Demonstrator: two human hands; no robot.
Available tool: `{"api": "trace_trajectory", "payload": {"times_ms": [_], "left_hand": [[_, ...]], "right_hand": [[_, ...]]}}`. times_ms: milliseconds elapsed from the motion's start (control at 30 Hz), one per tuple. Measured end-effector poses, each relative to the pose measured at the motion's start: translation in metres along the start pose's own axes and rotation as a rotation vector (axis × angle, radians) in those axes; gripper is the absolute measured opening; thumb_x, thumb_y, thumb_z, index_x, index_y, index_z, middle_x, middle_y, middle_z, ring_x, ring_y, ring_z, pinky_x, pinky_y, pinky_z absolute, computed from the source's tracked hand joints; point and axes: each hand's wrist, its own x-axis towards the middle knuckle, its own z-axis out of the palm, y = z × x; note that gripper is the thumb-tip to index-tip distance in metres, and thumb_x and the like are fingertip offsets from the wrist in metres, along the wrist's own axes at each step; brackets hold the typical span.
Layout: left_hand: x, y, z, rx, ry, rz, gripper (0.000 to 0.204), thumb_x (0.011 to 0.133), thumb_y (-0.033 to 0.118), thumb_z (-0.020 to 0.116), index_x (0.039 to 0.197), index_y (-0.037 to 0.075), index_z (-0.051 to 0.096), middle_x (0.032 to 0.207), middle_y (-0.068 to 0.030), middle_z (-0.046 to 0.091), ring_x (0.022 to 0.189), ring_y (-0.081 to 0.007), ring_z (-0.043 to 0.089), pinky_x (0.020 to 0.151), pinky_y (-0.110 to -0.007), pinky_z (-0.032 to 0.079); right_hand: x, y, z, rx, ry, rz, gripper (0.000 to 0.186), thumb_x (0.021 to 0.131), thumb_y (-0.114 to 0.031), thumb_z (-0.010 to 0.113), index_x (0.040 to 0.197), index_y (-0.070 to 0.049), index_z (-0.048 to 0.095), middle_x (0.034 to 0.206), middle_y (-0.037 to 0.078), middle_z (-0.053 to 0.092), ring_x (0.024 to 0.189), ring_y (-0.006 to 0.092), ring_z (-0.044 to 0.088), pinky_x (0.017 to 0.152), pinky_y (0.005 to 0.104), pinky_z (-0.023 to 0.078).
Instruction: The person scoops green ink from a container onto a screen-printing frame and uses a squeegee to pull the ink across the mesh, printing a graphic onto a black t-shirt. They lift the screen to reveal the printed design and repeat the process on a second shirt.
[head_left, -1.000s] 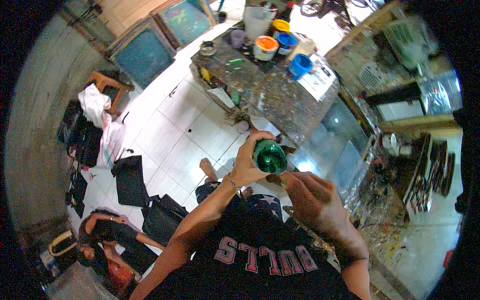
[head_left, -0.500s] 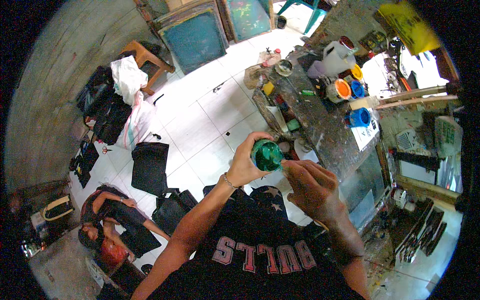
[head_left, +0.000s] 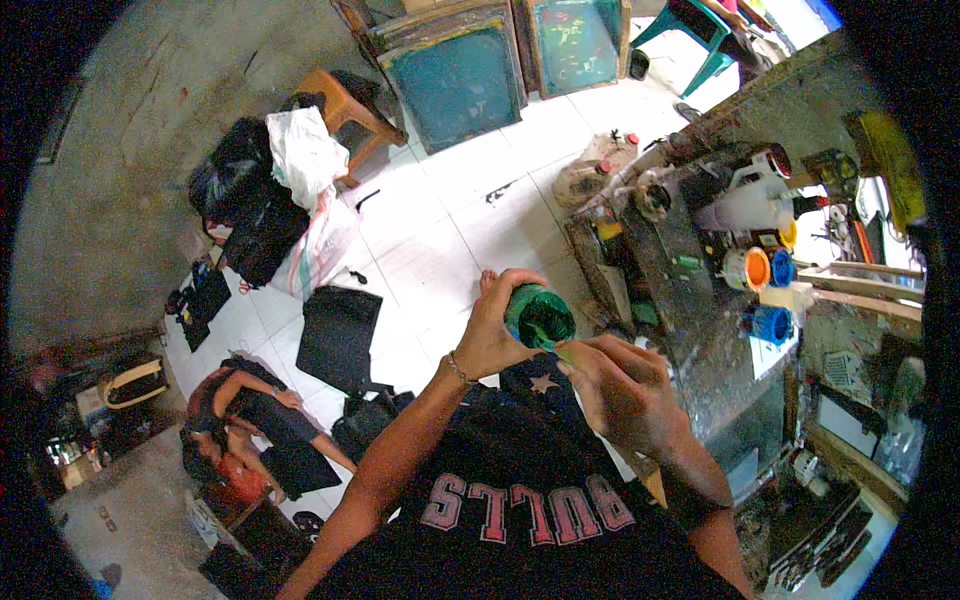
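Observation:
My left hand (head_left: 492, 328) is wrapped around a small green jar (head_left: 518, 312), its mouth tipped up toward me. Dark green paint (head_left: 545, 318) shows inside it. At the jar's lower right rim my right hand (head_left: 628, 392) is closed in a pinch. Something thin seems to run from those fingertips to the rim, but it is too small to make out. Both hands are in front of my dark shirt, above the floor and left of the worktable.
A stained worktable (head_left: 690, 315) on the right bears paint tubs, including an orange one (head_left: 745, 268) and a blue one (head_left: 768, 323). Framed screens (head_left: 455, 95) lean at the back. Another person (head_left: 240, 420) sits at the lower left near black cloth pieces (head_left: 338, 338).
My view has shifted, so the room's things appear farther right and lower. The jar's mouth shows darker inside. My left hand still grips it, with my right fingers at its rim.

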Motion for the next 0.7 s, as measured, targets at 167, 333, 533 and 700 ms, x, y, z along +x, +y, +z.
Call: {"api": "trace_trajectory", "payload": {"times_ms": [167, 333, 533, 700], "left_hand": [[0.096, -0.026, -0.046, 0.037, -0.022, -0.045, 0.073, 0.060, 0.018, 0.091, 0.121, 0.009, 0.053, 0.117, -0.0112, 0.061, 0.107, -0.0269, 0.063, 0.093, -0.035, 0.050], [0.187, -0.024, -0.069, 0.033, -0.062, -0.098, 0.072, 0.059, 0.020, 0.093, 0.120, 0.009, 0.055, 0.117, -0.0109, 0.062, 0.107, -0.0245, 0.063, 0.093, -0.034, 0.050], [0.308, -0.040, -0.078, 0.138, -0.182, 0.180, 0.065, 0.065, 0.018, 0.089, 0.119, 0.005, 0.054, 0.113, -0.0129, 0.063, 0.104, -0.0294, 0.064, 0.096, -0.039, 0.047], [0.410, -0.064, -0.086, 0.185, -0.332, 0.250, 0.060, 0.070, 0.019, 0.085, 0.119, 0.005, 0.052, 0.113, -0.0144, 0.063, 0.103, -0.0278, 0.065, 0.090, -0.036, 0.052]], "right_hand": [[0.084, 0.063, -0.004, -0.063, 0.173, -0.023, 0.042, 0.069, 0.006, 0.068, 0.110, 0.005, 0.062, 0.098, 0.015, 0.067, 0.081, 0.0277, 0.068, 0.066, 0.0361, 0.057], [0.148, 0.090, -0.035, 0.040, 0.128, 0.038, 0.032, 0.071, 0.003, 0.071, 0.102, 0.004, 0.064, 0.099, 0.017, 0.070, 0.079, 0.0296, 0.070, 0.065, 0.0366, 0.058], [0.208, 0.137, -0.069, -0.192, 0.279, 0.074, 0.039, 0.074, -0.001, 0.064, 0.112, 0.004, 0.063, 0.098, 0.014, 0.067, 0.082, 0.0280, 0.068, 0.068, 0.0368, 0.058], [0.267, 0.185, -0.085, -0.192, 0.415, 0.203, 0.038, 0.074, -0.002, 0.067, 0.111, 0.004, 0.064, 0.095, 0.013, 0.066, 0.080, 0.0267, 0.067, 0.065, 0.0372, 0.058]]}}
